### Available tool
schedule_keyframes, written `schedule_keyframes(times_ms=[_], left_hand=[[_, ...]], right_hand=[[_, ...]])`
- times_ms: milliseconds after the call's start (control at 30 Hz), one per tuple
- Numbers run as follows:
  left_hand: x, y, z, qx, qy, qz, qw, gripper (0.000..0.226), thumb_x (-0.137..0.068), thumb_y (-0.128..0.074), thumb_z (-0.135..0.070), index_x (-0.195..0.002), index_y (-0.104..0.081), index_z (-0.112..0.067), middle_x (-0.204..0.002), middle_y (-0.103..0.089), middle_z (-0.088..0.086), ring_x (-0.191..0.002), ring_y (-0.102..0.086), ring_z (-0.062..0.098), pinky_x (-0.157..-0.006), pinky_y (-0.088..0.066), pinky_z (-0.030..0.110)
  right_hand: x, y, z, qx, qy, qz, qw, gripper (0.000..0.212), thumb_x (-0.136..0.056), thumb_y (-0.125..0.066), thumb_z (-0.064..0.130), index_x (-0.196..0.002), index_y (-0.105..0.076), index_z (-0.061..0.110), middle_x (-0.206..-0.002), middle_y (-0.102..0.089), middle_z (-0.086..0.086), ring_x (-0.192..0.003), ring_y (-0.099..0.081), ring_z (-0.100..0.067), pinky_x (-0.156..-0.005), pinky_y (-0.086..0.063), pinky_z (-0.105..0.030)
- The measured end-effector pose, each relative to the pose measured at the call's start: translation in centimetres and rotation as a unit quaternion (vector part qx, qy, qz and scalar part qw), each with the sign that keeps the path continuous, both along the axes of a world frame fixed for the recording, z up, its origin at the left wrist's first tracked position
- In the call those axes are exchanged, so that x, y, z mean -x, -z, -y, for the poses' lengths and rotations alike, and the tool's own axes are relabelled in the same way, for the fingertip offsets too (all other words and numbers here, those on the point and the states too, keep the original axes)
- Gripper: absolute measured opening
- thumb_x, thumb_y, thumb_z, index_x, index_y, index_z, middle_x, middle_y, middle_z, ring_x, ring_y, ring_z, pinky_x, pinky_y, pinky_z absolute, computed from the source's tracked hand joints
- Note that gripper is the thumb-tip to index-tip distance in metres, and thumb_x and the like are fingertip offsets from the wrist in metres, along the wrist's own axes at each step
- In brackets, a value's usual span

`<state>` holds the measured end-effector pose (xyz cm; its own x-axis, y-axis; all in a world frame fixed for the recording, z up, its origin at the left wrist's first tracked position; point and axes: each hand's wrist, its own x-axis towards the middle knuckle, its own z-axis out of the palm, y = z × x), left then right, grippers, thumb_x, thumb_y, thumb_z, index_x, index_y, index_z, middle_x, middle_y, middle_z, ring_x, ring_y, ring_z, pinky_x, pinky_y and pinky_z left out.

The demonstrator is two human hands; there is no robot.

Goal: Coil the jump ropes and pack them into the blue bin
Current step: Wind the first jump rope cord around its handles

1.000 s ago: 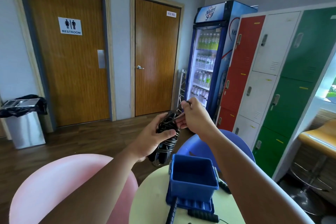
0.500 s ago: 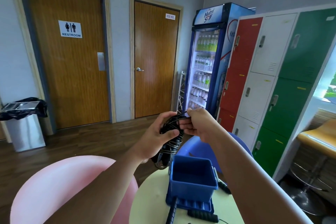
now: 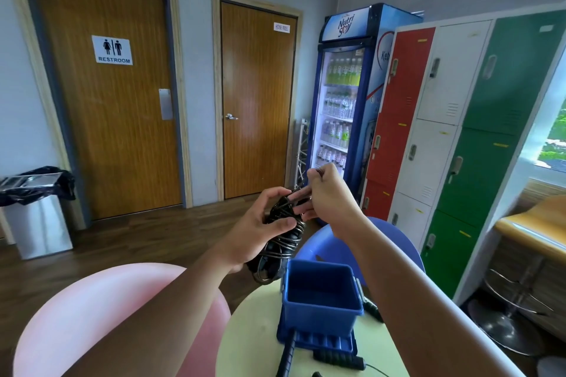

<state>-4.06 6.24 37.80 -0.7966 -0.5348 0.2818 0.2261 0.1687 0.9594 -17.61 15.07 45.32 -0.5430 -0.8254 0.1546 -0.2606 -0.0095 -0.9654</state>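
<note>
My left hand [image 3: 260, 229] grips a black jump rope [image 3: 280, 242] wound into a tight bundle, held upright in the air above the table's far edge. My right hand [image 3: 327, 193] pinches the loose end of that rope just above the bundle. Below them an open blue bin [image 3: 321, 312] stands on its blue lid [image 3: 318, 341] on the round pale table [image 3: 257, 346]; nothing shows inside it. Black handles of other jump ropes [image 3: 338, 356] lie on the table in front of the bin and to its right.
A pink chair [image 3: 101, 312] is at the lower left and a blue chair [image 3: 333, 249] behind the bin. Farther off are two wooden doors, a drinks fridge [image 3: 343, 107], coloured lockers [image 3: 459, 119], a steel waste bin [image 3: 38, 214] and a stool [image 3: 508, 300].
My right hand went down to the bundle and has come back up and to the right with the rope end. The left hand keeps the bundle in nearly the same place.
</note>
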Motion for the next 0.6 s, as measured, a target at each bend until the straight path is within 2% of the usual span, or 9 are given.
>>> schedule_keyframes(times_ms=[100,200,267,333,433,533,600], left_hand=[[-0.3,-0.1,-0.1,-0.003,0.009,-0.003,1.0,0.056,-0.085,-0.075,-0.022,-0.135,-0.05,-0.03,-0.12,-0.068,0.014,-0.106,-0.069,0.037,-0.085,-0.06,0.041],[-0.5,0.0,-0.2,-0.002,0.006,-0.003,1.0,0.051,-0.087,-0.071,-0.026,-0.134,-0.051,-0.029,-0.118,-0.069,0.013,-0.104,-0.07,0.033,-0.082,-0.06,0.039],[-0.5,0.3,-0.3,0.018,-0.012,0.003,1.0,0.043,-0.091,-0.065,-0.034,-0.133,-0.052,-0.03,-0.115,-0.071,0.009,-0.104,-0.07,0.033,-0.084,-0.06,0.042],[-0.6,0.5,-0.2,0.031,-0.025,0.011,0.999,0.038,-0.095,-0.06,-0.038,-0.132,-0.053,-0.03,-0.111,-0.073,0.005,-0.104,-0.07,0.029,-0.086,-0.06,0.04],[-0.7,0.7,-0.3,0.004,-0.021,0.003,1.0,0.032,-0.1,-0.052,-0.033,-0.131,-0.053,-0.024,-0.111,-0.072,0.006,-0.103,-0.071,0.024,-0.081,-0.059,0.031],[-0.4,0.9,-0.1,-0.016,-0.035,-0.006,0.999,0.027,-0.106,-0.043,-0.031,-0.129,-0.055,-0.022,-0.115,-0.069,0.015,-0.107,-0.068,0.033,-0.084,-0.06,0.037],[-0.1,1.0,-0.1,-0.027,-0.044,-0.012,0.999,0.029,-0.108,-0.04,-0.032,-0.128,-0.056,-0.02,-0.115,-0.068,0.017,-0.105,-0.069,0.032,-0.085,-0.058,0.039]], right_hand=[[0.0,0.0,0.2,-0.016,0.001,0.051,0.999,0.024,-0.11,-0.033,0.03,-0.117,-0.041,0.008,-0.075,-0.076,-0.012,-0.054,-0.069,-0.021,-0.047,-0.053,-0.031],[-0.2,-0.4,-0.2,-0.058,0.013,0.131,0.99,0.027,-0.109,-0.035,0.03,-0.104,-0.049,0.008,-0.074,-0.076,-0.013,-0.059,-0.071,-0.022,-0.047,-0.053,-0.029],[-0.3,-0.7,-0.5,-0.076,0.003,0.151,0.986,0.024,-0.109,-0.036,0.028,-0.099,-0.049,0.011,-0.075,-0.076,-0.014,-0.064,-0.073,-0.024,-0.049,-0.055,-0.03],[0.0,-1.2,-0.7,-0.092,-0.024,0.147,0.985,0.022,-0.109,-0.038,0.026,-0.104,-0.05,0.008,-0.082,-0.078,-0.015,-0.071,-0.074,-0.027,-0.056,-0.059,-0.033],[0.6,-1.6,-0.9,-0.114,-0.045,0.127,0.984,0.025,-0.107,-0.045,0.026,-0.108,-0.055,0.004,-0.088,-0.078,-0.016,-0.079,-0.075,-0.028,-0.063,-0.06,-0.036],[1.0,-1.6,-0.8,-0.121,-0.053,0.119,0.984,0.027,-0.105,-0.051,0.03,-0.115,-0.056,0.006,-0.089,-0.079,-0.012,-0.077,-0.075,-0.024,-0.065,-0.061,-0.034],[1.1,-1.5,-0.6,-0.12,-0.054,0.109,0.985,0.03,-0.104,-0.053,0.032,-0.12,-0.055,0.007,-0.09,-0.079,-0.01,-0.075,-0.075,-0.022,-0.067,-0.062,-0.034]])
